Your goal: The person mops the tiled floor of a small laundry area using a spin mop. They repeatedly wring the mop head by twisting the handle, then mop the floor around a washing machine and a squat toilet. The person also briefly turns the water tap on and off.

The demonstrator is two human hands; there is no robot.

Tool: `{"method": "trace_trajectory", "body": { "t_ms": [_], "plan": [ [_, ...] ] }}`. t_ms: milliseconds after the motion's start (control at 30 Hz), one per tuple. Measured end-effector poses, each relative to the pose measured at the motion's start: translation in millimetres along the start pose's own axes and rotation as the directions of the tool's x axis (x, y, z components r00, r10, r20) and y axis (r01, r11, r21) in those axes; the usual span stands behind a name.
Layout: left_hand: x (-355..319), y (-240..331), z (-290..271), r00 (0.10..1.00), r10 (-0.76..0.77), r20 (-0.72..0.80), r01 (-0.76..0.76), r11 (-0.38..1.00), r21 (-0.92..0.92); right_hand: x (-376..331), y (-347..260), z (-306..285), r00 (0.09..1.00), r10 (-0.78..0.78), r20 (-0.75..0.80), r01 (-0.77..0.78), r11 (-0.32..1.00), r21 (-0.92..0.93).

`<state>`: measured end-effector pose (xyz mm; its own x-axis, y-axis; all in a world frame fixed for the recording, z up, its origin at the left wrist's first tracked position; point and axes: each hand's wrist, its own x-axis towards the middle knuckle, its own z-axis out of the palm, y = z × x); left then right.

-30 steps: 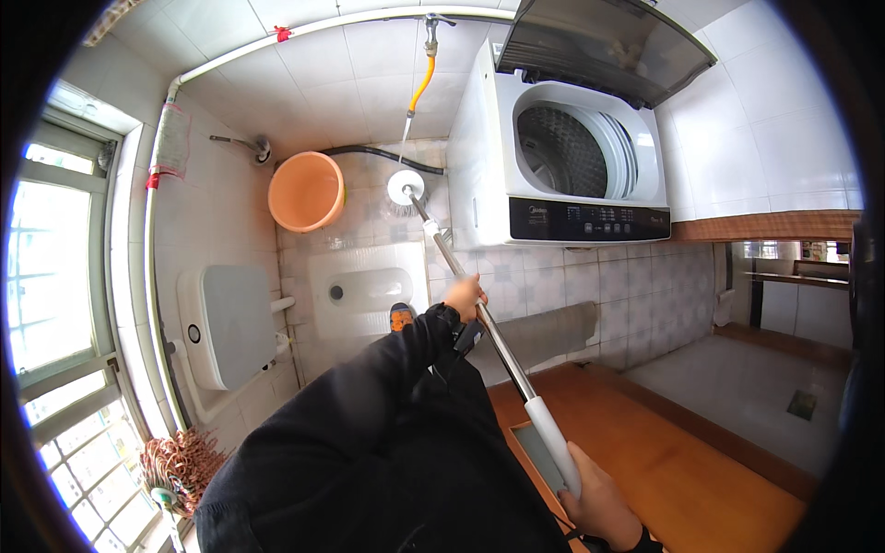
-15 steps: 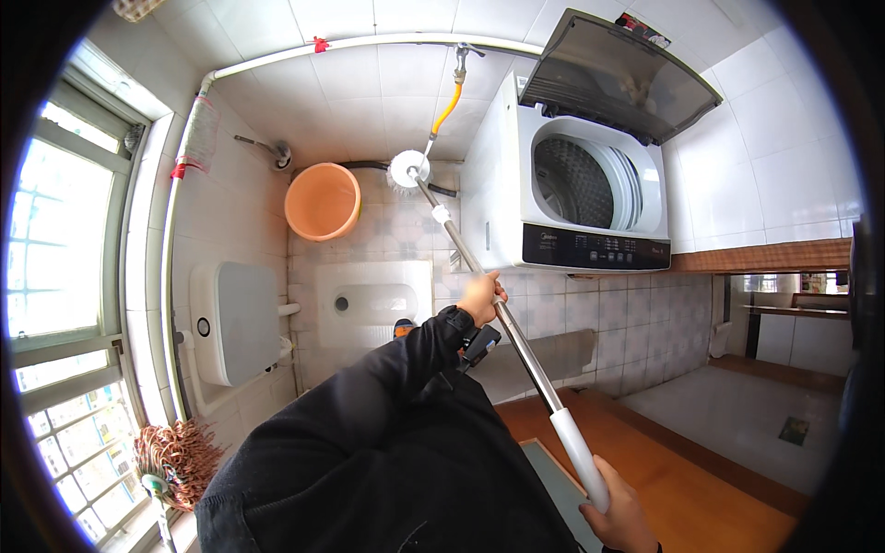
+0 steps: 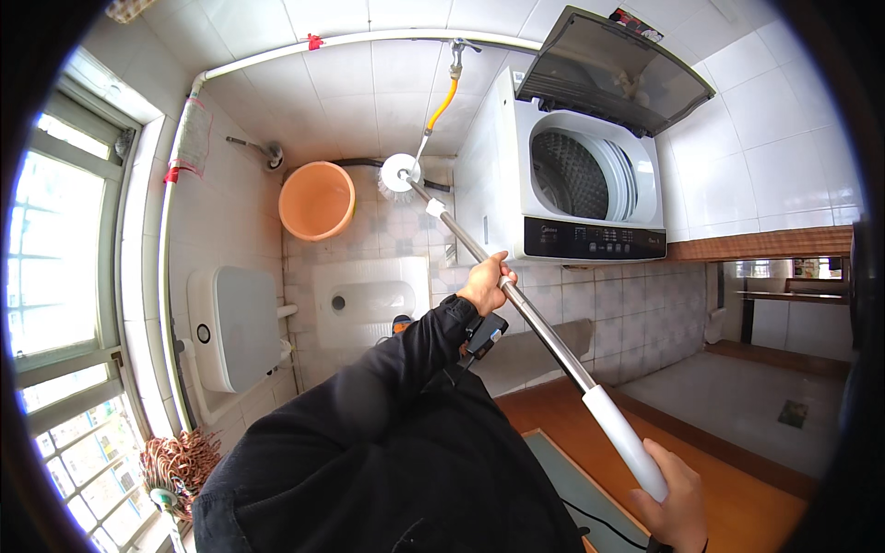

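A long-handled scrub brush [image 3: 551, 334] runs slantwise across the view, its metal pole ending in a white grip [image 3: 627, 442]. My left hand [image 3: 486, 284] is closed round the middle of the pole. Lower right, my right hand [image 3: 676, 499] wraps the end of the white grip. At the far end, the round white brush head [image 3: 399, 173] with its bristles is at the tiled floor by the back wall. It lies between an orange bucket [image 3: 317, 202] and a white washing machine [image 3: 489, 184].
A squat toilet [image 3: 373, 300] is set in the floor left of my arm. The washing machine's dark lid [image 3: 618, 72] stands raised. A cistern [image 3: 241, 329] hangs on the left wall, and a string mop [image 3: 180, 465] leans below the window. A yellow hose [image 3: 443, 104] drops from the tap.
My right hand has moved right and slightly up with the grip end, so the pole lies flatter. My left hand has shifted slightly right and up. Both still hold the brush.
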<state>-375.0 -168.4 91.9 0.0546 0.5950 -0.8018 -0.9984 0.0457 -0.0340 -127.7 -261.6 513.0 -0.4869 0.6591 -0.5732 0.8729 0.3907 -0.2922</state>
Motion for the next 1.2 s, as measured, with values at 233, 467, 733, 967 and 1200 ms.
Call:
{"method": "trace_trajectory", "body": {
  "t_ms": [233, 467, 733, 967, 1200],
  "plan": [
    [-10.0, 9.6, 7.6, 0.996, -0.005, 0.084, 0.015, 0.992, -0.125, -1.8, -28.8, -21.4, 1.0, -0.003, -0.022, 0.001, 0.993, -0.114],
    [-25.0, 20.3, 21.4, 0.988, 0.027, 0.154, 0.014, 0.965, -0.261, -7.3, -34.3, -34.3, 0.994, -0.09, -0.064, 0.073, 0.971, -0.228],
    [-52.0, 27.0, 35.6, 0.978, 0.086, 0.188, -0.02, 0.944, -0.329, -15.6, -31.4, -44.9, 0.972, -0.221, -0.074, 0.178, 0.908, -0.379],
    [-50.1, 19.5, 29.0, 0.973, 0.127, 0.194, -0.065, 0.952, -0.3, -24.6, -19.3, -41.1, 0.959, -0.277, -0.062, 0.216, 0.854, -0.474],
    [-41.1, 2.5, 23.4, 0.965, 0.122, 0.23, -0.054, 0.958, -0.282, -32.4, -8.2, -37.6, 0.924, -0.37, -0.095, 0.231, 0.74, -0.632]
  ]
}}
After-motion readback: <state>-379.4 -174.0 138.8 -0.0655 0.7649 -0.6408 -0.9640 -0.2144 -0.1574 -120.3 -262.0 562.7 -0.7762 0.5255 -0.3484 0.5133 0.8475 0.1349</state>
